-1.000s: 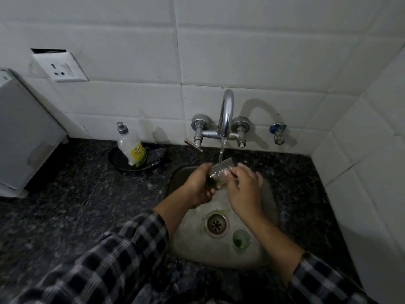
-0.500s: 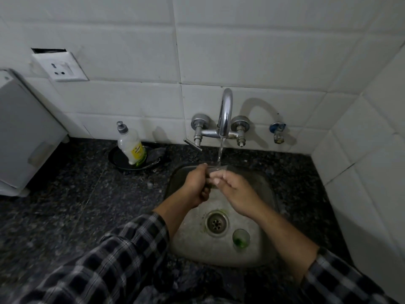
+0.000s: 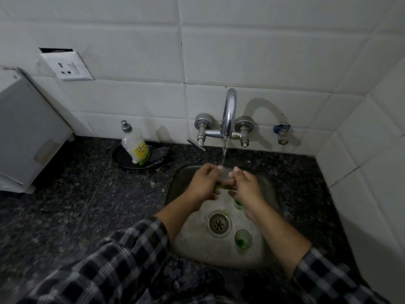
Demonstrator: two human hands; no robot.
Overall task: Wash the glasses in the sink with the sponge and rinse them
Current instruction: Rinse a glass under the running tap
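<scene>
Dim sink here, and we've got both hands, fingers pinched around one wet glass under the tap, so it could easily slip and crack the glass below.

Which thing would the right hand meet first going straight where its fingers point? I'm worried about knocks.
Likely the clear green-based glass it already touches, held with the left hand under the water stream; depth is unclear.
</scene>
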